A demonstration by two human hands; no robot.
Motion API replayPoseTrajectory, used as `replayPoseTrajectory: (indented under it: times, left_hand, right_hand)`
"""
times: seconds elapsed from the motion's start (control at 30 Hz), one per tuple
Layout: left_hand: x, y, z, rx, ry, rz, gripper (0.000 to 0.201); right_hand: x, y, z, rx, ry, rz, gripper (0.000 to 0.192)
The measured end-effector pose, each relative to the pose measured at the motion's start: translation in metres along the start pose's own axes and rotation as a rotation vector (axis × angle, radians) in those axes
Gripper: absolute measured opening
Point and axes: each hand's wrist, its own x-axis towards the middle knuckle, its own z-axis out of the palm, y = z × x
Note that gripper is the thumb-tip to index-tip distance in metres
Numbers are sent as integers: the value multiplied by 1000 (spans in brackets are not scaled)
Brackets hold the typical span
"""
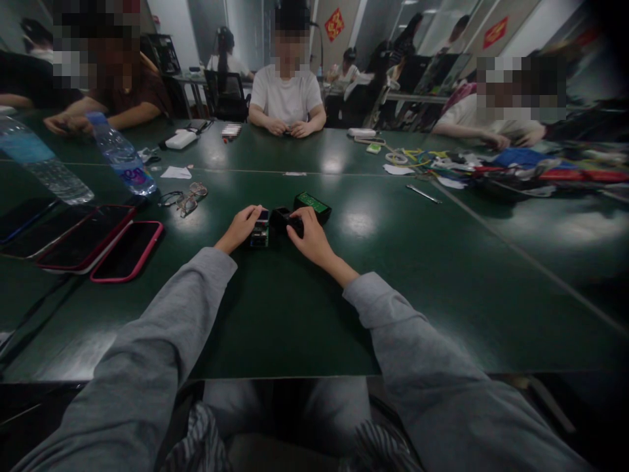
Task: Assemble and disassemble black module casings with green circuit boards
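My left hand [242,227] is closed on a small circuit board [259,237] with green edges and pale parts, its thumb and fingers along the top. Just to the right, my right hand [310,237] grips a small black plastic casing [280,219] with bent fingers; the fingers hide part of it. Beyond my right hand lies a black case with a green circuit board [314,202] facing up. The two held pieces are close together over the dark green table [295,314].
Phones, one in a pink-red case [128,252], lie at left near two water bottles [122,157]. Glasses [189,200] and white paper [175,172] are behind them. A metal tool [423,194] and a cable pile [531,167] sit right. Across the table sits a person [286,98].
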Motion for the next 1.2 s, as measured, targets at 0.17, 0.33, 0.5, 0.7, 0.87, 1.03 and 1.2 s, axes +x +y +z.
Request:
replayPoseTrajectory:
  times: [0.17, 0.33, 0.5, 0.7, 0.87, 1.03, 1.2]
  left_hand:
    - [1, -1, 0, -7, -1, -12, 49]
    - [1, 0, 0, -1, 5, -19, 49]
    - [1, 0, 0, -13, 8, -10, 48]
    - [1, 1, 0, 4, 3, -7, 47]
    - [0, 1, 0, 12, -1, -8, 47]
    - [1, -1, 0, 13, 5, -8, 49]
    - [3, -5, 1, 24, 12, 17, 48]
  right_hand:
    - [5, 18, 3, 186, 100, 222, 22]
    - [5, 17, 2, 166, 76, 207, 33]
    - [0, 6, 1, -2, -8, 15, 40]
    - [2, 13, 1, 16, 16, 110, 38]
    - [6, 21, 0, 151, 34, 271, 46]
    - [3, 13, -1, 182, 99, 211, 47]
    - [-2, 5, 0, -26, -34, 29, 43]
